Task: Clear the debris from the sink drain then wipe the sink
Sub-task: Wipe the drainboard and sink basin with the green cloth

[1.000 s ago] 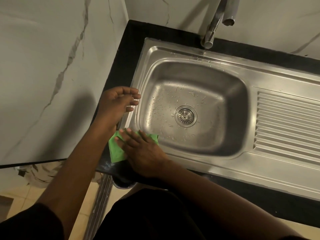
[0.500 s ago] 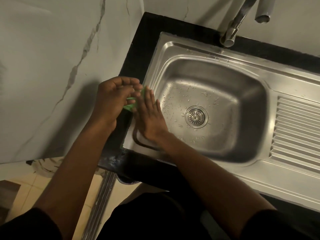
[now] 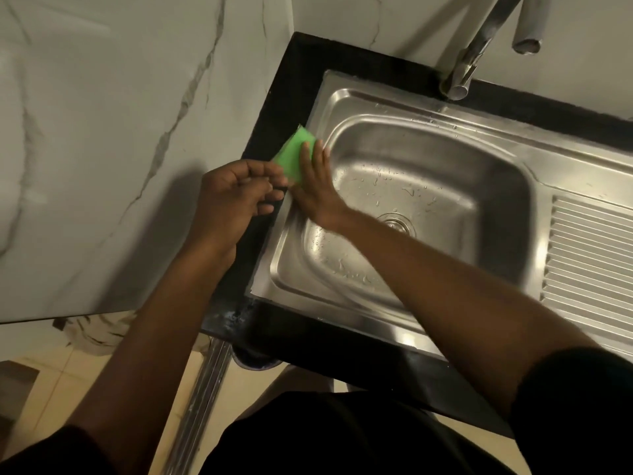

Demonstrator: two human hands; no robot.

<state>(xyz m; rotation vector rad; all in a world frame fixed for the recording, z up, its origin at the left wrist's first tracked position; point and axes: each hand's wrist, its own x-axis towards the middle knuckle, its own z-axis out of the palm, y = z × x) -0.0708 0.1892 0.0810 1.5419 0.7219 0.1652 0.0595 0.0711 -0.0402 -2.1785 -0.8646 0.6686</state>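
A green cloth (image 3: 291, 155) lies on the left rim of the steel sink (image 3: 428, 108), partly over the black counter. My right hand (image 3: 313, 181) presses flat on the cloth with straight fingers. My left hand (image 3: 236, 193) hovers just left of it over the counter edge, fingers loosely curled, holding nothing that I can see. The drain strainer (image 3: 397, 222) sits in the basin's middle, half hidden behind my right forearm. Water drops dot the basin floor.
A chrome tap (image 3: 469, 63) rises at the back of the sink. The ribbed drainboard (image 3: 596, 255) lies to the right. A marble wall panel (image 3: 120, 132) stands close on the left. The black counter (image 3: 284, 97) frames the sink.
My right hand has slid the green cloth from the near-left corner of the rim up along the left rim. My left hand stayed beside it.
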